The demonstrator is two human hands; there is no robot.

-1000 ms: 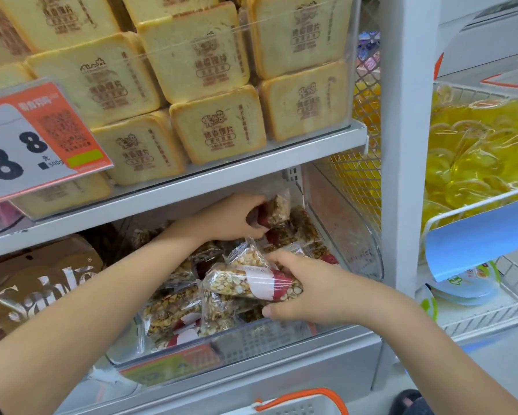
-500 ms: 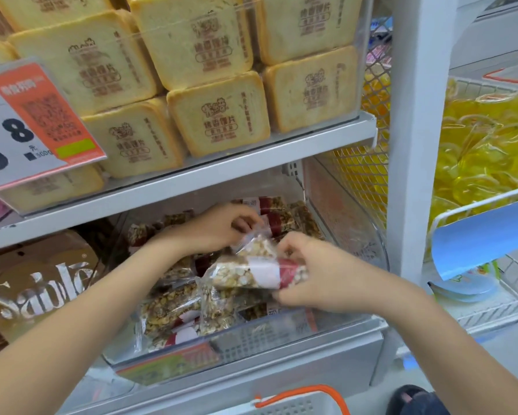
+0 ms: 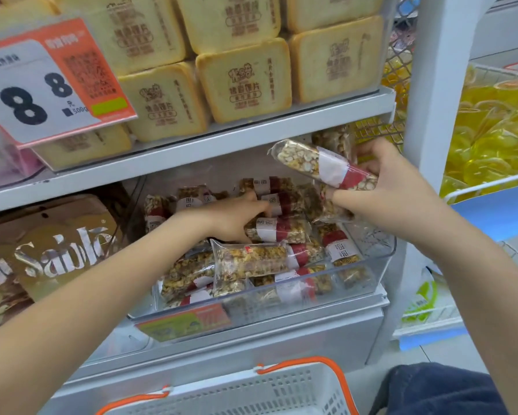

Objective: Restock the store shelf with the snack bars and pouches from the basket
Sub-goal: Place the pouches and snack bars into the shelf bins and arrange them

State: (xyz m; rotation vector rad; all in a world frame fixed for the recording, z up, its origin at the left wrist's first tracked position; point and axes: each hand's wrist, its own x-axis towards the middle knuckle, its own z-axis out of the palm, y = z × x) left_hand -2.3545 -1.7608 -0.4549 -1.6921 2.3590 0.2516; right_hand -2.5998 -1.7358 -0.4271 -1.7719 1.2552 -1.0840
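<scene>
Here, the right hand (image 3: 392, 187) is gripping a nut bar (image 3: 323, 167) in crinkly clear wrap with a white-and-red band, holding it tilted up at about two o'clock from the clear plastic bin (image 3: 368, 265); more wrapped bars are bunching under the same fingers, though how many is hard to make out. The left hand (image 3: 230, 217) is reaching into the bin at about ten o'clock from its middle, fingers curled down onto the pile of snack bars (image 3: 251, 262), but whether it is actually clasping one I cannot tell, since the fingertips are lying hidden among the wrappers. The bars are looking knobbly and oblong, glossy film catching the light. Above, at twelve o'clock, square toast-shaped packs (image 3: 242, 91) are sitting behind a clear front panel, partly covered by an orange-and-white price tag (image 3: 45, 85). At six o'clock, the white perforated basket (image 3: 251, 393) with orange handles is being cut off by the frame's edge, its contents unseen.
</scene>
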